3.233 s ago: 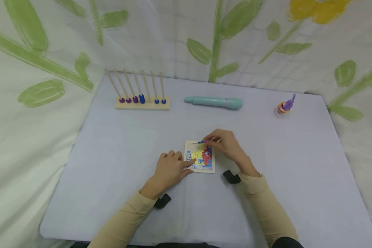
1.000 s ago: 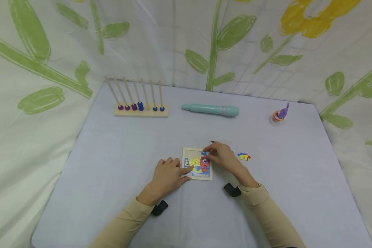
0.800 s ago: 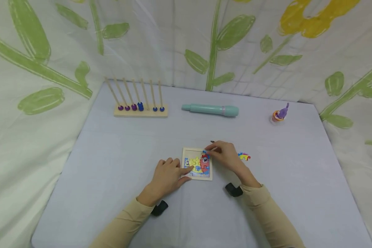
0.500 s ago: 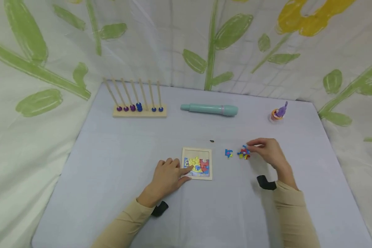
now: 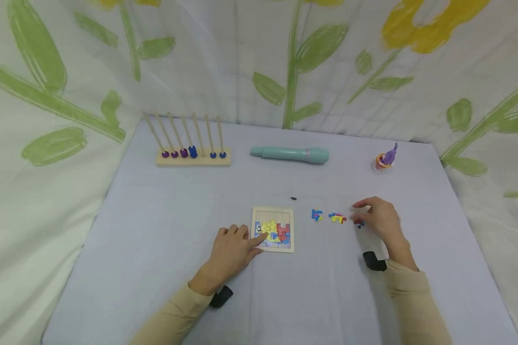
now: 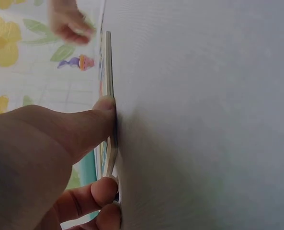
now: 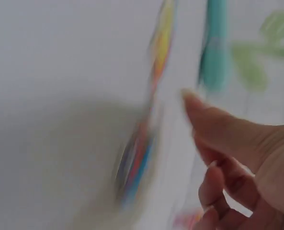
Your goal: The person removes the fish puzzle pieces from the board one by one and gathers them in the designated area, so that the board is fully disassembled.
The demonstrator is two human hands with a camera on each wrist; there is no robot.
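near the middle of the tabletop (image 5: 168,211), the puzzle (image 5: 276,216) lies flat, with fitted pieces (image 5: 283,230) across its near part and a bare strip along its far side. from the left, the left hand (image 5: 230,251) steadies it: index finger laid straight over the fitted pieces, thumb against the near edge. three loose pieces make a row to the right: a blue piece (image 5: 317,215) nearest the puzzle, then a yellow piece (image 5: 338,218), then a red-and-blue piece (image 5: 359,223). beside that last one is the right hand (image 5: 382,220), thumb and fingers narrowly parted, with no piece seen between them; the right wrist view is blurred.

the step seems to be sorting loose pieces while the puzzle is braced. to do it well, leave gaps between pieces so tabs do not hook, pinch each by its edges, and match its colours to the border of the bare strip. the left index finger should press lightly, enough to stop sliding without shifting anything fitted.
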